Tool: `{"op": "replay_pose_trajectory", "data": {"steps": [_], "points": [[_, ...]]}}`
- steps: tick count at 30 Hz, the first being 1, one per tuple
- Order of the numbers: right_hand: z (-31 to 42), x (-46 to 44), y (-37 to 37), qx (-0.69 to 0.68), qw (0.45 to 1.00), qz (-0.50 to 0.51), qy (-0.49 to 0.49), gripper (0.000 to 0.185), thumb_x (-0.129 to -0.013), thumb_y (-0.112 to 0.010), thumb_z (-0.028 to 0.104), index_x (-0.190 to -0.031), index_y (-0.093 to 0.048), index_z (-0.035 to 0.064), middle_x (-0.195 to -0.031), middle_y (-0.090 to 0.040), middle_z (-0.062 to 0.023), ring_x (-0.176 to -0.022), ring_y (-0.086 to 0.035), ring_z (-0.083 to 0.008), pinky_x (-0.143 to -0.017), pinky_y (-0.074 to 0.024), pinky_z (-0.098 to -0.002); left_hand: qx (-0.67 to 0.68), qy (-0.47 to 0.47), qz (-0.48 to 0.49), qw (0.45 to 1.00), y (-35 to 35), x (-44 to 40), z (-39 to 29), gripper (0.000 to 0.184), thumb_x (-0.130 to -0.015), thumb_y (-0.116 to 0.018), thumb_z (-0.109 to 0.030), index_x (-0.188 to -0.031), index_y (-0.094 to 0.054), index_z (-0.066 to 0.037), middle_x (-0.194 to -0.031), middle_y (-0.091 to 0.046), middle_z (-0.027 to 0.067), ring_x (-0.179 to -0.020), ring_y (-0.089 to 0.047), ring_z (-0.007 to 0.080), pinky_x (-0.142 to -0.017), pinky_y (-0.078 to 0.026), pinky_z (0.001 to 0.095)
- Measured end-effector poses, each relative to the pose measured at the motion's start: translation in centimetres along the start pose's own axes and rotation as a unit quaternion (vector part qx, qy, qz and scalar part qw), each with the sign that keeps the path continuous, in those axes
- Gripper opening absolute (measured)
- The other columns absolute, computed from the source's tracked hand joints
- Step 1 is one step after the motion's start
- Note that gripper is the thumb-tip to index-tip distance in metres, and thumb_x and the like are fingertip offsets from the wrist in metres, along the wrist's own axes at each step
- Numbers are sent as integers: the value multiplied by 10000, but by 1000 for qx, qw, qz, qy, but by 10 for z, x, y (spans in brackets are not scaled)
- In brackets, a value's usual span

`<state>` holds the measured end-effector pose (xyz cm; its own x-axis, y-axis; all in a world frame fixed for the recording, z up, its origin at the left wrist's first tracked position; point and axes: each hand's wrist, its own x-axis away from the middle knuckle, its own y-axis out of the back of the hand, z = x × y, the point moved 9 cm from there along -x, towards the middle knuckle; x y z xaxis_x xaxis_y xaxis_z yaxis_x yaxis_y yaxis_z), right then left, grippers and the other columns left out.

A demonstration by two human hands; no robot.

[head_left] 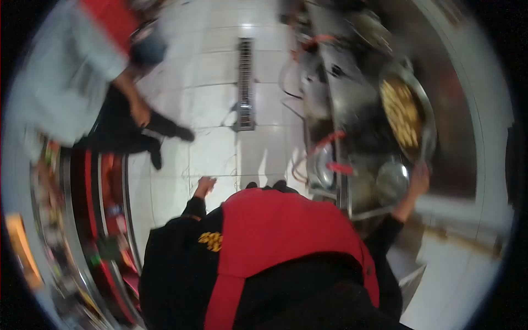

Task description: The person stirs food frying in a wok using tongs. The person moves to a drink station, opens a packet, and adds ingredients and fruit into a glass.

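Loaded pan (430,129) at two o'clock, right hand (419,180) apparently grasping its near end.
Likely heavy, stiff, slop-prone; best held at opposite ends. Left hand (205,187), eight o'clock: grip too blurred to tell.

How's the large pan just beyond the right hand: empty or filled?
Not empty: pale yellow pieces lie in the large pan, brown around them. Depth: cannot tell.

left hand (206,187) held forward, right hand (419,180) stretched outward
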<state>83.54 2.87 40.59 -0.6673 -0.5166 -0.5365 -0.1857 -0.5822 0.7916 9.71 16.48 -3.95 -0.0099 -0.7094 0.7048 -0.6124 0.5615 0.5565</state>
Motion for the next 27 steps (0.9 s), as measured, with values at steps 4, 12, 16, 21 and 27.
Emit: {"op": "replay_pose_trajectory", "data": {"steps": [4, 12, 16, 21, 27], "points": [[13, 48, 23, 62, 995, -22, -75, 306, -735, -575, 249, -1026, -563, 154, -873, -600, -136, -760, -580, -311, -639, -453, -378, 53, 85, 68, 993, -4, 18, -8, 221, -745, -542, -295, -769, -578, -78, -564, -528, 51, -435, -495, 140, -359, -370, 278], [32, 151, 13, 36, 996, -26, -80, 309, -754, -560, 213, -1044, -507, 120, -832, -579, -202, -707, -574, -340, -566, -451, -411, 44, 0, 88, 995, -6, -2, -70, 247, -737, -541, -300, -775, -605, -64, -595, -561, 56, -461, -519, 126, -370, -390, 256], [25, 204, 7, -16, 990, -21, -135, 358, -761, -553, 147, -1093, -429, 94, -811, -578, -185, -698, -561, -364, -582, -445, -422, 51, -39, 97, 993, -13, 2, -97, 232, -729, -556, -273, -777, -604, -52, -587, -560, 61, -461, -527, 127, -364, -390, 249], [3, 250, -24, 10, 989, -11, -146, 390, -762, -544, 135, -1116, -382, 128, -849, -567, -186, -747, -551, -369, -626, -426, -443, 45, -48, 92, 994, -14, 10, -96, 240, -721, -560, -266, -796, -605, -42, -579, -560, 62, -458, -529, 134, -361, -390, 254], [-44, 275, -74, 24, 927, 161, -339, 443, -771, -517, 213, -1177, -342, 189, -875, -568, -183, -781, -548, -365, -648, -421, -442, 10, 8, 80, 997, -11, 9, -35, 256, -734, -552, -299, -814, -595, -60, -632, -562, 68, -479, -519, 157, -408, -391, 307]]}}
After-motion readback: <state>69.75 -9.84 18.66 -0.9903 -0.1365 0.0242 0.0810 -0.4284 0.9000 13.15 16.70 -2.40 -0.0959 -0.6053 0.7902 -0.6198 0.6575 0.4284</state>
